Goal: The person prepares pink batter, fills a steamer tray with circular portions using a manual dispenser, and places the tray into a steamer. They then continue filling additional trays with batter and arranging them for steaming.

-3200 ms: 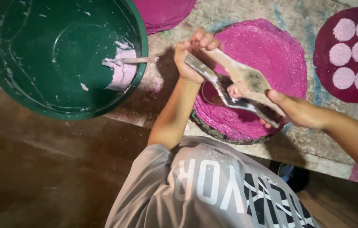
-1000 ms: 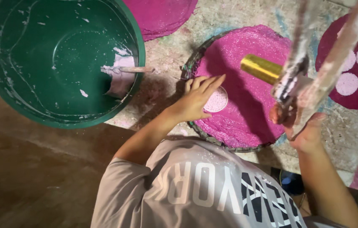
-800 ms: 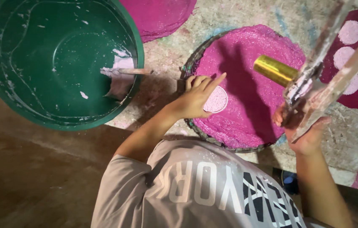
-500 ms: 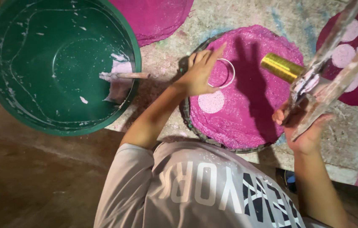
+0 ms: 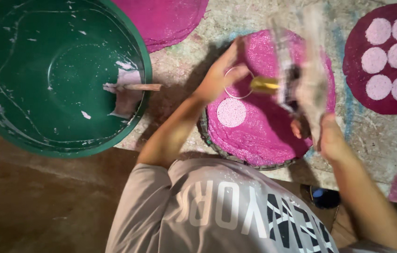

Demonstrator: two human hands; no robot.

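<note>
Beside the hands (image 5: 217,79), a green basin (image 5: 1,126) holds a brush (image 5: 135,87).

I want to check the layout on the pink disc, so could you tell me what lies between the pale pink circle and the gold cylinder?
In the head view, a thin ring held by the left hand lies between the pale pink circle and the gold cylinder.

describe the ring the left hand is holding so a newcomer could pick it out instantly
Start at the big green basin on the left, then go right to the glittery pink round mat in front of the person. The left hand holds a thin ring flat on it. Unlike the solid pale disc just below, it is an empty outline.
</note>
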